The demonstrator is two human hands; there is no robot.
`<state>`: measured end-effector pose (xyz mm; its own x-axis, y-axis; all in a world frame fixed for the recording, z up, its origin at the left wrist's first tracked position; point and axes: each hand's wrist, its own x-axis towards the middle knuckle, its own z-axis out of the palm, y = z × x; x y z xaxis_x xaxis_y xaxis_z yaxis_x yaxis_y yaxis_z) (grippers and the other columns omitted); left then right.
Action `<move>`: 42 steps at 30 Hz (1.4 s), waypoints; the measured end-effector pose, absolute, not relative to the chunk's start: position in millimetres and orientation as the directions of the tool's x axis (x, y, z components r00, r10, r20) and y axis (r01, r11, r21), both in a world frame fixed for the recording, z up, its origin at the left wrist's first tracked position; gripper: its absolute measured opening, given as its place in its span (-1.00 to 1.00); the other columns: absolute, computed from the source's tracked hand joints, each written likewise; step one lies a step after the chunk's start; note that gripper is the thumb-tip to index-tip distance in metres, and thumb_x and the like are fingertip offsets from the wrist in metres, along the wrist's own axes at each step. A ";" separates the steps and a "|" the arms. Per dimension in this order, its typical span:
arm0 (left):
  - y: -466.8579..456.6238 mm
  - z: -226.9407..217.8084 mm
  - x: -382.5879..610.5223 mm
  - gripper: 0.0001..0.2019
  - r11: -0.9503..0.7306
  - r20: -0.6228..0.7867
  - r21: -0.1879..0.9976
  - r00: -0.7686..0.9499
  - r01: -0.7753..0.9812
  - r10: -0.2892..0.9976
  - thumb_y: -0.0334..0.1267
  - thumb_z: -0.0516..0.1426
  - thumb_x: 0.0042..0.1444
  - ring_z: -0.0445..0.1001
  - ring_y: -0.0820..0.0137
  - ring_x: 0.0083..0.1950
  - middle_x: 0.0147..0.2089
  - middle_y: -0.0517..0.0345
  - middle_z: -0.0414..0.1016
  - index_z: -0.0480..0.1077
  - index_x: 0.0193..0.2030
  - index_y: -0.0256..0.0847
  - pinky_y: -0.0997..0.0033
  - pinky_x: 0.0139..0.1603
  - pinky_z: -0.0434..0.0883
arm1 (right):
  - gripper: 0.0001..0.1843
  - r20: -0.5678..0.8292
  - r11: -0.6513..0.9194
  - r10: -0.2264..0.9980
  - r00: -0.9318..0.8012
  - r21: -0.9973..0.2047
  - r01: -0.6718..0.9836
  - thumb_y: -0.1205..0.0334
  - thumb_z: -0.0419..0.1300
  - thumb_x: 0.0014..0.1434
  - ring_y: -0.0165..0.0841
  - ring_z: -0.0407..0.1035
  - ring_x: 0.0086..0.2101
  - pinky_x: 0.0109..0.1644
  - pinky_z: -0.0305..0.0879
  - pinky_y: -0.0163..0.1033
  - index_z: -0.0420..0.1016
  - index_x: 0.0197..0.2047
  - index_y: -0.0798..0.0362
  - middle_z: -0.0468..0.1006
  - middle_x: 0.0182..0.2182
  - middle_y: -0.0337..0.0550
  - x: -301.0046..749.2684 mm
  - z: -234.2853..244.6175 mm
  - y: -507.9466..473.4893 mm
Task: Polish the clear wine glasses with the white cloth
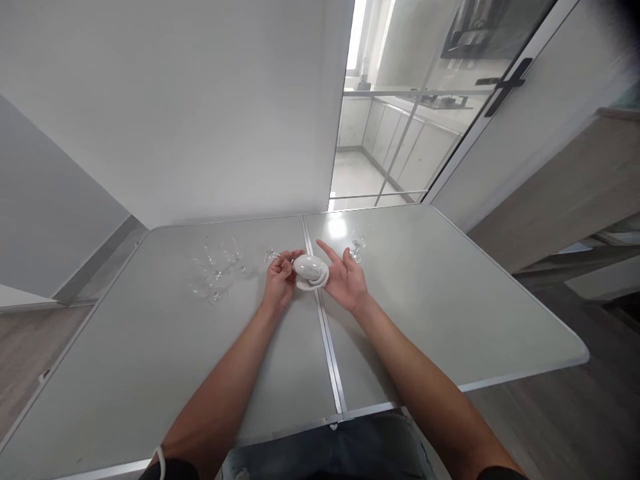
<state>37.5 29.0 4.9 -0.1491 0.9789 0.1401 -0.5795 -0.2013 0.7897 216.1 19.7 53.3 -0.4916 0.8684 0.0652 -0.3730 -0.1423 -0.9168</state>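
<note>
My left hand (281, 275) is closed around the stem of a clear stemmed glass, whose foot (271, 255) sticks out to the left. The glass's bowl points right, and a white, soft-looking piece (304, 285), perhaps cloth or paper, shows in or around it; which one I cannot tell. Beside that white piece is my right hand (346, 280), palm turned up, fingers and thumb spread apart. Its palm edge meets or nearly meets the white piece. Just beyond the right hand stands another clear stemmed glass (356, 250).
Several clear stemmed glasses (217, 273) are grouped on the left part of the table (440, 300). A metal seam (327, 340) runs across the tabletop between the two panels. At the far side are a white wall (225, 120) and a glazed door with a black handle (507, 85).
</note>
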 end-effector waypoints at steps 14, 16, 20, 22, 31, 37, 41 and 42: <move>33.0 -4.4 42.6 -0.58 -0.076 0.026 0.811 -0.093 -0.580 0.995 0.04 0.42 -0.10 0.60 0.34 -0.15 -0.07 -0.03 0.64 0.60 -0.19 -0.21 0.38 -0.15 0.53 | -0.56 0.488 0.518 0.853 -0.184 -0.835 0.187 -0.01 0.20 0.26 -0.16 0.39 -0.20 0.00 0.35 -0.02 0.43 0.17 -0.11 0.55 -0.10 -0.07 215.0 43.2 15.0; 27.6 2.3 45.2 -0.50 -0.026 0.058 0.820 0.038 -0.572 0.998 0.10 0.40 -0.11 0.60 0.22 -0.04 0.07 -0.11 0.59 0.59 -0.12 -0.20 0.30 -0.10 0.56 | -0.55 0.412 0.412 0.911 0.005 -0.910 0.042 -0.05 0.24 0.23 -0.24 0.38 -0.31 -0.18 0.36 -0.14 0.42 0.12 -0.07 0.53 -0.25 -0.14 221.2 45.7 19.3; 16.8 18.4 46.3 -0.26 0.081 0.115 0.854 0.338 -0.514 0.934 0.19 0.40 -0.19 0.54 -0.01 0.12 0.37 -0.19 0.31 0.51 0.13 -0.12 0.16 -0.06 0.58 | -0.51 0.274 0.313 0.938 0.213 -0.933 -0.179 -0.08 0.29 0.16 -0.35 0.29 -0.46 -0.33 0.28 -0.25 0.38 0.08 -0.08 0.36 -0.47 -0.30 233.6 50.2 30.6; 15.0 22.5 44.3 -0.20 0.119 0.118 0.852 0.410 -0.510 0.904 0.28 0.35 -0.19 0.54 -0.06 0.11 0.37 -0.25 0.30 0.49 0.16 -0.15 0.10 -0.08 0.59 | -0.53 0.254 0.309 0.936 0.245 -0.925 -0.222 -0.07 0.31 0.13 -0.36 0.28 -0.46 -0.32 0.28 -0.25 0.39 0.04 -0.08 0.34 -0.48 -0.32 236.3 51.0 34.1; 14.4 15.3 48.1 -0.54 0.277 -0.074 0.924 0.588 -0.263 0.806 -0.04 0.32 0.08 0.49 0.45 -0.44 -0.14 -0.13 0.59 0.52 0.03 -0.32 0.43 -0.41 0.44 | -0.61 0.340 0.364 0.930 0.138 -0.901 -0.235 0.05 0.42 0.02 -0.43 0.25 -0.49 -0.38 0.25 -0.31 0.50 -0.11 -0.02 0.39 -0.50 -0.34 231.0 50.4 29.8; 12.4 18.6 51.0 -0.55 0.171 -0.034 0.966 0.563 -0.193 0.826 0.11 0.23 0.13 0.36 0.48 -0.55 -0.57 0.16 0.40 0.50 -0.27 -0.36 0.48 -0.45 0.30 | -0.62 0.248 0.260 0.965 0.086 -0.848 -0.461 -0.01 0.31 0.18 -0.39 0.35 -0.44 -0.31 0.30 -0.27 0.50 0.01 -0.03 0.47 -0.45 -0.29 228.8 51.2 30.5; 12.7 18.1 50.4 -0.56 0.136 -0.020 0.973 0.516 -0.187 0.857 0.10 0.21 0.14 0.33 0.48 -0.57 -0.59 0.16 0.40 0.51 -0.29 -0.36 0.47 -0.48 0.22 | -0.52 0.167 0.198 0.980 0.107 -0.805 -0.559 -0.08 0.27 0.22 -0.32 0.45 -0.33 -0.17 0.37 -0.19 0.45 0.11 -0.02 0.55 -0.35 -0.21 226.9 51.8 31.3; 12.6 17.6 50.1 -0.56 0.127 -0.014 0.973 0.496 -0.195 0.868 0.09 0.21 0.14 0.31 0.49 -0.58 -0.60 0.16 0.39 0.52 -0.29 -0.36 0.47 -0.48 0.21 | -0.52 0.159 0.198 0.980 0.117 -0.801 -0.565 -0.09 0.28 0.21 -0.32 0.46 -0.30 -0.14 0.38 -0.18 0.45 0.10 -0.01 0.56 -0.32 -0.20 226.4 52.3 31.2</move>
<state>50.1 12.6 17.6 0.4960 0.8682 -0.0142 -0.1946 0.1271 0.9726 226.4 31.2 52.3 0.1173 0.9803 0.1590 -0.5647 0.1975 -0.8013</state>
